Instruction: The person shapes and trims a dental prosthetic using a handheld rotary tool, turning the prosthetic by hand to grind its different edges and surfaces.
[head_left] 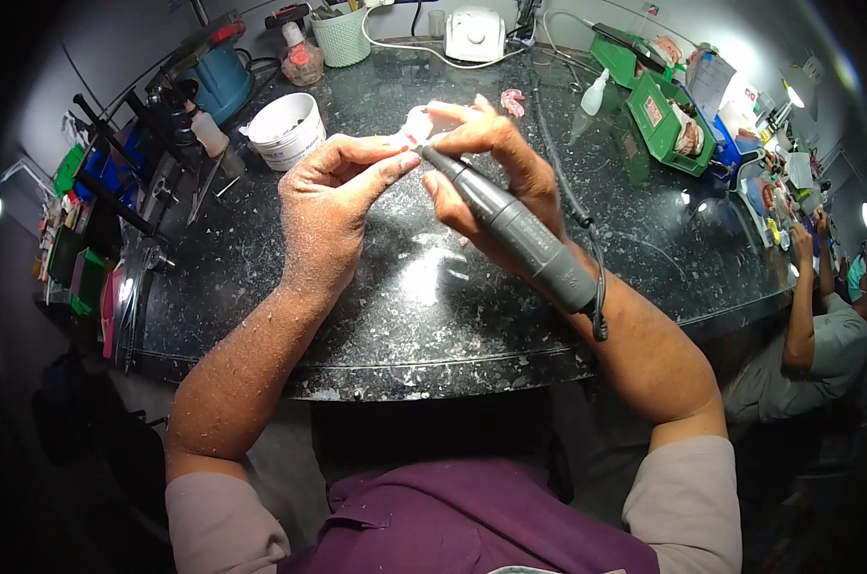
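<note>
My left hand (323,206) pinches a small pinkish piece (418,123) above the bench (395,330), well in from its near edge; my right hand (515,158), just beside it, grips a black handpiece (527,241).

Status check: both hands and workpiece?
Left hand pinching small pinkish piece. Right hand gripping black handpiece, tip at the piece. Black cable beside right hand, clear of piece.

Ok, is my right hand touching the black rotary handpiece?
Touching: the head view shows your right hand gripping the black rotary handpiece between thumb and fingers.
</note>
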{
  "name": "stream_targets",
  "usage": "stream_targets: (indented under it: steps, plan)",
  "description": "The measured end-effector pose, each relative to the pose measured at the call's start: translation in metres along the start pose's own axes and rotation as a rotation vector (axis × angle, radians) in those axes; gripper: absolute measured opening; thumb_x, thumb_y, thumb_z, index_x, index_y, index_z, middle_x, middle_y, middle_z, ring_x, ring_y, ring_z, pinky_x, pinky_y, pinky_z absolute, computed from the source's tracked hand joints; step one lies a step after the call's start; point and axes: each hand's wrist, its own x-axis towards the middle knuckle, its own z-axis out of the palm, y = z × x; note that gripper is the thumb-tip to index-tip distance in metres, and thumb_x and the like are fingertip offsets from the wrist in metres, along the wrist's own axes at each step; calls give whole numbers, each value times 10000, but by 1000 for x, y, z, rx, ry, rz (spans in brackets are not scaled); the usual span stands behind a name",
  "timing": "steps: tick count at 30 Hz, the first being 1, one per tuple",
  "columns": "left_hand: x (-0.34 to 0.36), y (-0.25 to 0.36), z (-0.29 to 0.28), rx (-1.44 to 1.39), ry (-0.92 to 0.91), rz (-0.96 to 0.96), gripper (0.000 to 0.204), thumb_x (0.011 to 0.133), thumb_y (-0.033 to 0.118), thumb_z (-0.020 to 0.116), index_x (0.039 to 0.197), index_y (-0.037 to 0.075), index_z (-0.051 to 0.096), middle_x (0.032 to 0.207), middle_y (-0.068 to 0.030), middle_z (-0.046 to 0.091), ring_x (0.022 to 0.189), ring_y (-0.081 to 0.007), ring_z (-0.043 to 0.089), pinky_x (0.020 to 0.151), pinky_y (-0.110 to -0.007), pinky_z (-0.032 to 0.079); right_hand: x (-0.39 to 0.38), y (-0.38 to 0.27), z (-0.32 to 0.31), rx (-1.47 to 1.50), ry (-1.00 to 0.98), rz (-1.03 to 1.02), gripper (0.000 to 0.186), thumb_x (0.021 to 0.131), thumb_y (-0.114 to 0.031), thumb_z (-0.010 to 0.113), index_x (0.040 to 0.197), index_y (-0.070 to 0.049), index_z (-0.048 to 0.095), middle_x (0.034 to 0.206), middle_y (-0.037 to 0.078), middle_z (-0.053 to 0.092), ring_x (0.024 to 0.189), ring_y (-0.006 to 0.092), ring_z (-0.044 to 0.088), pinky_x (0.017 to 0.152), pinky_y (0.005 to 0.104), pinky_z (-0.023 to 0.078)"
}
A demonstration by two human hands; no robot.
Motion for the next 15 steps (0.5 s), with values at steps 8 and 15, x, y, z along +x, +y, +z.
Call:
stream_targets:
  steps: [8, 15]
  plan:
    - [1, -5, 0, 4, -30, 105, 106, 847, -70, 711, 936, -17, 689, 1020, -107, 706, 955, -148, 678, 903, -276, 544, 3, -6, -1, 147, 4, 37, 346, 761, 21, 732, 1067, -57, 593, 1177, 164, 634, 1110, 237, 629, 1096, 456, 366]
    - [-1, -3, 1, 29, -32, 177, 118, 840, -83, 709, 930, -13, 680, 1040, -108, 696, 981, -148, 666, 919, -280, 535, 9, -11, -3, 51, 29, -95, 343, 718, -45, 784, 1026, -68, 634, 1047, 103, 655, 1111, 285, 614, 978, 423, 452]
